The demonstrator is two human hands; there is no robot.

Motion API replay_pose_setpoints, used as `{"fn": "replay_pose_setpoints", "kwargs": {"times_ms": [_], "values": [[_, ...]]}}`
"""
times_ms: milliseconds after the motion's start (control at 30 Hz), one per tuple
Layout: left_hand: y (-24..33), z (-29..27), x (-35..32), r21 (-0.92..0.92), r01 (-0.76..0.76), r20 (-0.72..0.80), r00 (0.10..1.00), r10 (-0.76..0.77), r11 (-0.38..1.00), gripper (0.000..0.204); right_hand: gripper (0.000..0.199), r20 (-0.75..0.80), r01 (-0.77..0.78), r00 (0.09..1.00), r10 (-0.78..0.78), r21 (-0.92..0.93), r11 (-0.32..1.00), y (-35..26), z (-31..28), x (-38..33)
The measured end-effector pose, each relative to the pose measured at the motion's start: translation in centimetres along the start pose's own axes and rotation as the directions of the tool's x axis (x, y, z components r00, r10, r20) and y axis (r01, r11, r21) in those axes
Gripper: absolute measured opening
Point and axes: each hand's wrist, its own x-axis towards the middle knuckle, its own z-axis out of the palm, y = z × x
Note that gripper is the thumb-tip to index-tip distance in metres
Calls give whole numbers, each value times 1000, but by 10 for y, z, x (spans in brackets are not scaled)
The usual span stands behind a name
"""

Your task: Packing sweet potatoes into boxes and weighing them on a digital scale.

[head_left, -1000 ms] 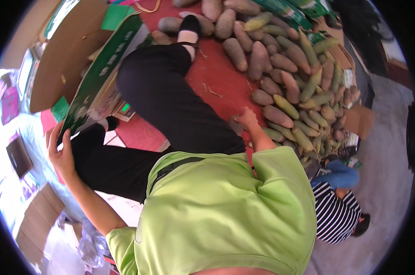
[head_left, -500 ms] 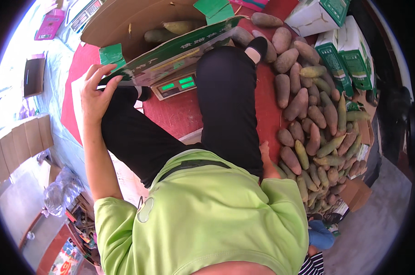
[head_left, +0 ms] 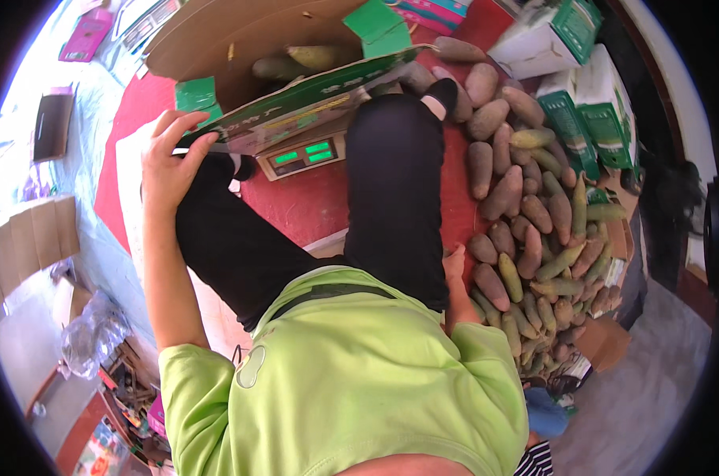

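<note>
My left hand [head_left: 169, 155] is at the near left corner of a large open cardboard box [head_left: 296, 107] with green printed sides. Its fingers curve over the top edge, the thumb is on the outer side, and the panel's end lies between them. Several long tubers [head_left: 316, 57] show inside the box. A scale display [head_left: 302, 159] with lit green digits sits below the box's near side, between my feet. My right hand [head_left: 455, 262] is low beside my right thigh, next to a heap of tubers [head_left: 502, 194]. Most of its fingers are hidden, so its grip cannot be told.
Green and white cartons [head_left: 605, 111] stand behind the heap at the right. A brown carton flap [head_left: 601, 343] is at the heap's near end. Flattened cardboard [head_left: 30, 242] and clear plastic [head_left: 98, 333] lie at the left. Red sheeting [head_left: 288, 206] covers the floor around my feet.
The whole view has shifted slightly, with the box lower and the tuber heap a little further left. Both hands keep their places against the box and beside the thigh.
</note>
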Motion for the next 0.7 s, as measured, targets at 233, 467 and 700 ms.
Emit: {"fn": "replay_pose_setpoints", "kwargs": {"times_ms": [233,467,700], "values": [[-6,-4,-3,-11,-40,-19,999,40,999,21,90,-138,157,979,-150,46,986,-56,-45,14],[-11,1,-5,-21,-42,15,999,42,999,24,86,-218,252,951,-222,124,960,-106,-64,29],[-18,6,-4,-45,-58,19,998,59,997,22,84,-171,188,972,-163,137,973,-117,-64,55]]}}
